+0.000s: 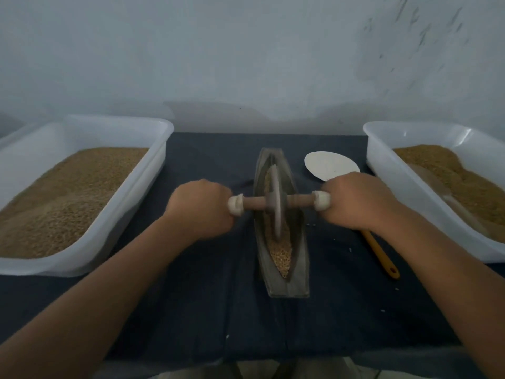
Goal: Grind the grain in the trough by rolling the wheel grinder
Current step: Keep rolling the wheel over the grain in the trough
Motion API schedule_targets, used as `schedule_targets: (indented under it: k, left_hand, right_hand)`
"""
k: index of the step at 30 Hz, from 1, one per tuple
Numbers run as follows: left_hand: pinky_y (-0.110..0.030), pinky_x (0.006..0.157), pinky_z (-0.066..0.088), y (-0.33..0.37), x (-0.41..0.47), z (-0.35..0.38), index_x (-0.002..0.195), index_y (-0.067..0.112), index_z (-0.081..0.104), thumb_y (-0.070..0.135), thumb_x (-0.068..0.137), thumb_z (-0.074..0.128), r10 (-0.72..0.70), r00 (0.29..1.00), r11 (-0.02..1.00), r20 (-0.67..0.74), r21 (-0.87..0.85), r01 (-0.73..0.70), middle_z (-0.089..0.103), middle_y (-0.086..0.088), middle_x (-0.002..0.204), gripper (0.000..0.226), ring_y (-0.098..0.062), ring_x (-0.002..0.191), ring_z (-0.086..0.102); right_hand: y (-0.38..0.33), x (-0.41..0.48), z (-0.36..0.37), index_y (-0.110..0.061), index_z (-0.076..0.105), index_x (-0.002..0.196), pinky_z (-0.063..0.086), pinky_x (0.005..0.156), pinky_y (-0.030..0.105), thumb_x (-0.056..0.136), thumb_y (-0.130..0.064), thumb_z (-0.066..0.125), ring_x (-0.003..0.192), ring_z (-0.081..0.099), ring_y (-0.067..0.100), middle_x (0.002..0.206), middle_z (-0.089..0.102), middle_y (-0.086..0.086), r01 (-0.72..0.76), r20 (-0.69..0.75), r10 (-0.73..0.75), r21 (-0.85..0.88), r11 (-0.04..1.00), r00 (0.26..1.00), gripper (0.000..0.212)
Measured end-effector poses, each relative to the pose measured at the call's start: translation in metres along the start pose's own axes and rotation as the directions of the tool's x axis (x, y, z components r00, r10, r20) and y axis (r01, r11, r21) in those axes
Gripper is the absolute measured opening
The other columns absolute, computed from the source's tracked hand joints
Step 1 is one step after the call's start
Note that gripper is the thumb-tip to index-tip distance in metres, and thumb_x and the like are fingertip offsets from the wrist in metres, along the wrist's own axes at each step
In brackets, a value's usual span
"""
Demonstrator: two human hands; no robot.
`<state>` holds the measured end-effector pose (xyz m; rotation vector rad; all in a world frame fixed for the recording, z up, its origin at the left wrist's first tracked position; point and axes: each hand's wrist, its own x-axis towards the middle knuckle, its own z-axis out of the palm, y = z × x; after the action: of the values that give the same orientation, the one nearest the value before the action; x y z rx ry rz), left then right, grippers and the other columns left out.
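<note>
A grey wheel grinder with a brown wooden rod through its middle (276, 206) stands upright in a long, dark, boat-shaped trough (299, 269). The trough lies on a dark blue cloth (205, 310), pointing away from the person. The wheel sits near the middle of the trough, with its bottom edge down in the tan grain (281, 255). More of the grain shows on the near side of the wheel, and a little shows behind it.

The rod sticks out from both sides of the wheel. The left hand (200, 207) is curled tight around the left end of the rod, so only the white tip (236, 205) peeks out beside the fist. The right hand (352, 199) is curled tight around the right end in the same way, with its white tip (322, 203) showing. The wheel and trough lie right between the two fists. Both arms reach forward over the cloth.

A big white plastic tub (136, 192) full of tan grain sits on the left, well apart from the left hand. Another white plastic tub (388, 165) with tan grain sits on the right. A flat white spoon with a yellow handle (330, 165) lies on the cloth between the trough and the right tub, partly hidden under the right hand. A few tiny white specks lie on the cloth.
</note>
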<state>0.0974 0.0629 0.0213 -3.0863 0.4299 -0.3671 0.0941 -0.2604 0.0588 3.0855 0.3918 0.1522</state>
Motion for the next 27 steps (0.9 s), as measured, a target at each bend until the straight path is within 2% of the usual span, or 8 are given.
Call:
schedule_targets:
  k: [5,10,13,17,19,21,24,27]
  left_hand:
    - [-0.022,0.044,0.027,0.001,-0.017,-0.007,0.059,0.031,0.051,0.060,0.079,0.054,0.073,0.996,0.997,-0.047,0.044,-0.071,0.049,0.013,0.051,0.034,-0.006,0.044,0.047]
    - [-0.028,0.054,0.039,0.002,0.047,-0.008,0.068,0.025,0.060,0.051,0.078,0.056,-0.090,0.995,0.996,0.041,-0.018,0.091,0.060,0.008,0.070,0.028,-0.015,0.061,0.054]
    - [-0.029,0.054,0.040,0.005,0.056,-0.008,0.069,0.026,0.061,0.050,0.080,0.058,-0.106,0.994,0.994,0.013,-0.027,0.106,0.060,0.007,0.070,0.027,-0.017,0.061,0.056]
    - [-0.027,0.050,0.036,0.006,0.019,-0.012,0.067,0.027,0.059,0.051,0.083,0.056,-0.002,1.000,1.000,0.025,0.027,0.002,0.058,0.009,0.065,0.029,-0.014,0.057,0.055]
    - [-0.024,0.047,0.027,0.005,-0.004,-0.014,0.062,0.029,0.052,0.054,0.080,0.054,0.073,0.996,0.995,-0.040,0.072,-0.070,0.051,0.011,0.057,0.031,-0.010,0.050,0.048]
    - [-0.022,0.046,0.023,0.005,-0.015,-0.017,0.058,0.030,0.047,0.057,0.077,0.053,0.123,0.990,0.989,-0.074,0.090,-0.116,0.046,0.013,0.052,0.033,-0.007,0.046,0.043]
    - [-0.024,0.048,0.029,0.007,0.003,-0.015,0.061,0.029,0.054,0.056,0.080,0.052,0.067,0.998,0.995,-0.017,0.076,-0.066,0.053,0.012,0.058,0.033,-0.010,0.051,0.049]
    - [-0.031,0.057,0.043,0.003,0.050,-0.015,0.071,0.024,0.062,0.055,0.086,0.053,-0.078,0.993,0.997,0.093,-0.005,0.079,0.063,0.005,0.074,0.036,-0.018,0.064,0.057]
  right_hand:
    - [0.004,-0.013,-0.010,-0.029,0.065,0.065,0.045,0.052,0.029,0.070,-0.058,0.065,0.058,0.062,0.006,0.063,0.066,-0.009,-0.030,0.272,0.000,0.104,0.994,0.962,0.029]
    - [-0.004,0.031,0.014,-0.020,0.052,0.067,0.046,0.054,0.032,0.085,-0.046,0.062,0.061,0.053,0.024,0.064,0.052,-0.004,-0.091,-0.259,0.081,-0.029,0.995,0.962,0.033]
    - [-0.009,0.041,0.016,-0.018,0.049,0.067,0.044,0.052,0.031,0.081,-0.039,0.055,0.056,0.052,0.025,0.060,0.052,-0.002,-0.081,-0.321,0.067,-0.032,0.996,0.945,0.026]
    - [0.001,0.014,0.005,-0.028,0.067,0.081,0.051,0.062,0.035,0.078,-0.051,0.055,0.080,0.069,0.023,0.075,0.066,-0.004,-0.043,-0.030,0.044,0.030,0.999,0.999,0.026]
    - [0.005,-0.008,-0.005,-0.036,0.067,0.075,0.050,0.054,0.035,0.063,-0.061,0.054,0.066,0.067,0.011,0.067,0.067,-0.008,-0.034,0.270,-0.001,0.124,0.992,0.963,0.030]
    - [0.007,-0.021,-0.012,-0.045,0.067,0.079,0.056,0.056,0.037,0.053,-0.065,0.053,0.059,0.066,0.007,0.068,0.069,-0.016,-0.060,0.373,-0.018,0.197,0.979,0.928,0.036]
    - [0.004,-0.013,0.001,-0.031,0.066,0.072,0.047,0.054,0.032,0.064,-0.062,0.055,0.060,0.061,0.009,0.065,0.065,-0.005,-0.071,0.221,0.045,0.113,0.991,0.974,0.034]
    - [-0.005,0.022,0.011,-0.021,0.058,0.074,0.042,0.056,0.032,0.083,-0.049,0.055,0.065,0.053,0.024,0.069,0.055,-0.004,-0.113,-0.206,0.099,-0.056,0.992,0.974,0.030]
